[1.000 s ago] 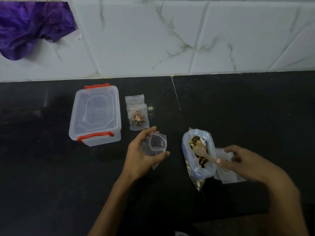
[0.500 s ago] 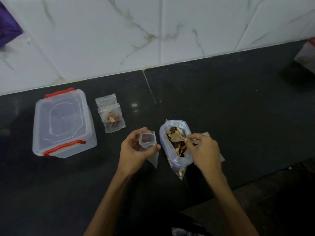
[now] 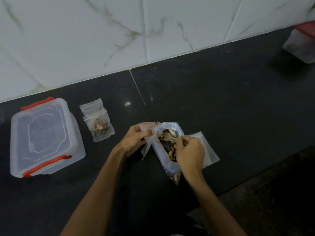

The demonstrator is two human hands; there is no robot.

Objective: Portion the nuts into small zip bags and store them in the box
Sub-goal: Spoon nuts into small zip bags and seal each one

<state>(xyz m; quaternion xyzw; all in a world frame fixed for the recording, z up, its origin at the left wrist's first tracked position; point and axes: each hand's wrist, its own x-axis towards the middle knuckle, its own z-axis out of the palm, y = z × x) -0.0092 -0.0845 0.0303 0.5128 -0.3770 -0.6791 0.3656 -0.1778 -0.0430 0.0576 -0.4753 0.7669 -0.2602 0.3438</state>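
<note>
**Scoop in progress, second portion**

Right hand [image 3: 190, 151] pinches the handle of a small spoon [image 3: 169, 137], bowl down among the nuts [image 3: 171, 151] in the large open bag [image 3: 167, 147]. Left hand [image 3: 136, 137] grips an empty small zip bag [image 3: 150, 139] against the large bag's rim. One filled bag [image 3: 100, 127] lies on the dark counter [image 3: 221, 108] overlapping another small bag [image 3: 92, 106]. Spare bag [image 3: 207, 150] under the right hand. Box [image 3: 44, 135] lidded, latched, seemingly empty. Judgement: early; most portioning, all storing, remain.

black stone counter [image 3: 221, 103] below white marble-veined tiles [image 3: 102, 40]
</note>
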